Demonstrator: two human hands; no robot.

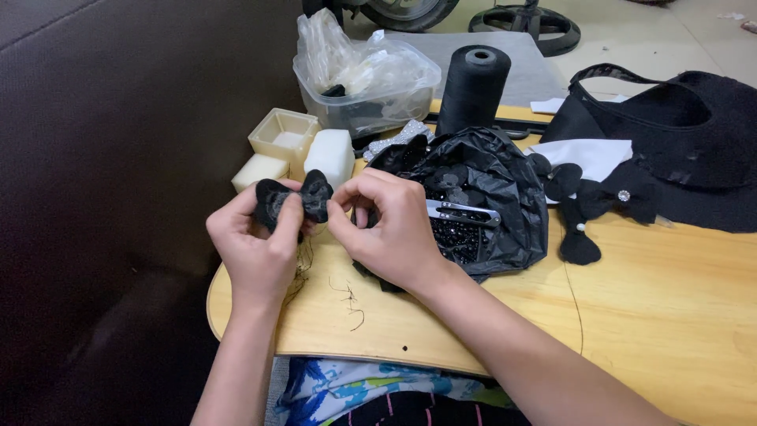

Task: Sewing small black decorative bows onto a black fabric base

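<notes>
I see my left hand [256, 244] curled around a small black fabric bow [294, 201], thumb and fingers pinching its middle, holding it just above the near left edge of the wooden table [670, 308]. My right hand [390, 229] sits just beside it, fingertips pressed together at the bow's right lobe; it may be gripping a needle or thread there, but that is too fine for me to make out. Right behind my right hand lies a crumpled black plastic bag [497, 197] with black beads [457, 237] and a metal thread snipper [461, 211] on it. A spool of black thread [473, 87] stands behind the bag, next to a clear plastic tub [367, 83]. Finished black bows [587, 201] lie to the right, near a black fabric piece [686, 134]. Loose thread scraps [351, 300] lie on the table below my hands.
</notes>
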